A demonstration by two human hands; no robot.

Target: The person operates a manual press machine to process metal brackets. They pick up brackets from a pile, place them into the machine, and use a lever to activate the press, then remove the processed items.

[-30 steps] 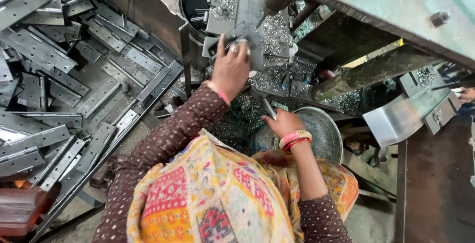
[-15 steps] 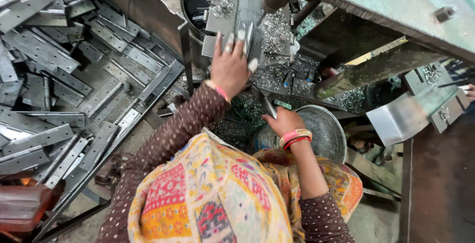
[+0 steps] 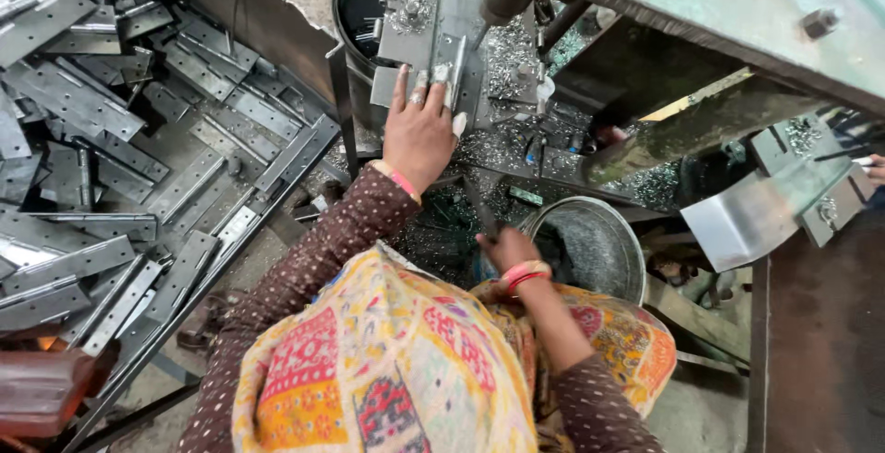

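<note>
My left hand (image 3: 420, 130) lies flat with fingers spread on a grey metal plate (image 3: 433, 38) fixed on the machine bed, pressing a narrow metal strip (image 3: 454, 70) against it. My right hand (image 3: 504, 248) is lower, closed around a thin dark metal rod (image 3: 478, 209) beside the rim of a round metal pan (image 3: 590, 246). Silver shavings cover the machine bed around the plate. Both wrists wear pink bangles.
A heap of grey metal hinge plates (image 3: 120, 140) fills the left side. A dark bucket (image 3: 359, 11) stands behind the plate. The green machine frame (image 3: 737, 11) overhangs at top right, with a bent steel sheet (image 3: 756, 213) below it. A reddish container (image 3: 41, 388) sits at lower left.
My left hand has slid slightly up the plate and flattened, fingers spread over the strip. The right hand stays by the pan.
</note>
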